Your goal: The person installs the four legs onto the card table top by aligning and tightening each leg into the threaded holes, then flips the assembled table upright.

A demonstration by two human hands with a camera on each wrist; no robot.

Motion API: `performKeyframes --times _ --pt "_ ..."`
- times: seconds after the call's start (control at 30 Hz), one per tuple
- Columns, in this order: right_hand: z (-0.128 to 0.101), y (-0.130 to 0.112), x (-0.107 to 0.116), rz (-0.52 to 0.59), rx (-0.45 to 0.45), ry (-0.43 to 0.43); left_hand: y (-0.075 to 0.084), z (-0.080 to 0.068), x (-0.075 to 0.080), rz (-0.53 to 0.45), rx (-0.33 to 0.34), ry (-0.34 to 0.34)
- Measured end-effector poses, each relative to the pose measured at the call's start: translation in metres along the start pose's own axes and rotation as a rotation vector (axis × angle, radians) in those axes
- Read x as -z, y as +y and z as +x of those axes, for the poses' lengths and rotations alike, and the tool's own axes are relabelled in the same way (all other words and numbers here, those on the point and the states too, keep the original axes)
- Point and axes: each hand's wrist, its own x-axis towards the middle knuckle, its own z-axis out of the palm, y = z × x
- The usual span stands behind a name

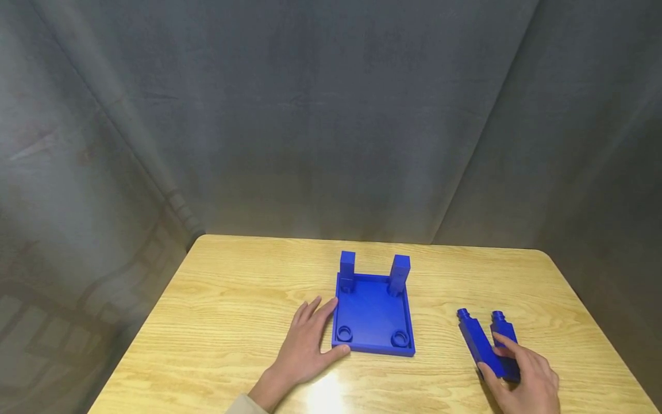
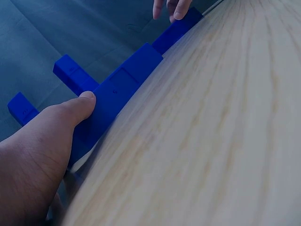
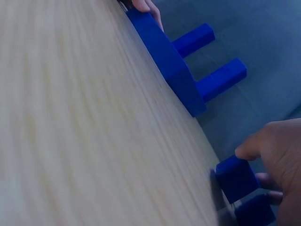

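A blue square base (image 1: 373, 313) with a raised rim lies on the table; in the left wrist view its side wall (image 2: 115, 89) faces the camera. Two blue legs, the left one (image 1: 347, 267) and the right one (image 1: 400, 271), stand upright at its far corners. Both near corners show round threaded sockets (image 1: 344, 333). My left hand (image 1: 306, 345) holds the near left corner, thumb on the near wall and fingers along the left side. My right hand (image 1: 528, 371) grips a loose leg (image 1: 478, 344) lying on the table, its fingers reaching over a second loose leg (image 1: 504, 330).
The wooden table (image 1: 233, 293) extends around the base, its far edge a short way behind the standing legs. Grey cloth (image 1: 320, 126) hangs behind it and on both sides. Both loose legs point their threaded ends away from me.
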Motion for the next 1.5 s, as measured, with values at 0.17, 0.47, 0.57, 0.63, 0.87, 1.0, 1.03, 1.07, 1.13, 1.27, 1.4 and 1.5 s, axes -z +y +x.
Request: performKeyframes --times 0.17,0.47,0.57,0.63,0.87,1.0,1.03,1.07,1.13,1.27,1.4,1.5 --pt "-0.006 -0.006 -0.009 0.047 0.094 0.050 -0.001 0.000 -0.001 0.004 0.000 0.003" --pt "-0.010 -0.010 -0.008 0.005 0.085 0.015 -0.002 0.000 -0.002 -0.004 -0.008 0.007" --pt "-0.010 -0.008 -0.007 -0.063 0.072 -0.024 -0.002 0.000 -0.001 -0.007 0.004 -0.010" --pt "-0.010 -0.006 -0.007 -0.099 0.084 -0.035 -0.002 0.000 -0.001 -0.008 0.013 -0.023" --pt "-0.010 -0.005 -0.009 -0.043 0.107 0.011 -0.001 0.001 0.000 -0.016 0.019 -0.032" --pt "-0.007 -0.011 -0.007 0.093 0.054 0.100 0.000 0.001 0.000 -0.017 0.008 -0.015" --pt "-0.006 -0.014 -0.006 0.133 0.044 0.131 -0.001 0.001 -0.001 -0.016 0.005 -0.011" --pt "-0.006 -0.017 -0.004 0.177 0.037 0.163 -0.001 0.001 -0.001 -0.015 0.004 -0.009" --pt "-0.005 -0.024 -0.002 0.256 0.021 0.213 -0.001 0.001 -0.002 -0.012 0.004 -0.005" --pt "-0.005 -0.037 0.002 0.388 -0.005 0.268 -0.001 0.000 -0.002 -0.009 0.012 -0.006" --pt "-0.002 -0.047 0.004 0.451 -0.002 0.283 -0.001 0.000 -0.001 -0.013 0.012 -0.004" --pt "0.003 -0.052 0.007 0.459 0.024 0.268 0.001 0.000 0.000 -0.017 0.014 -0.013"
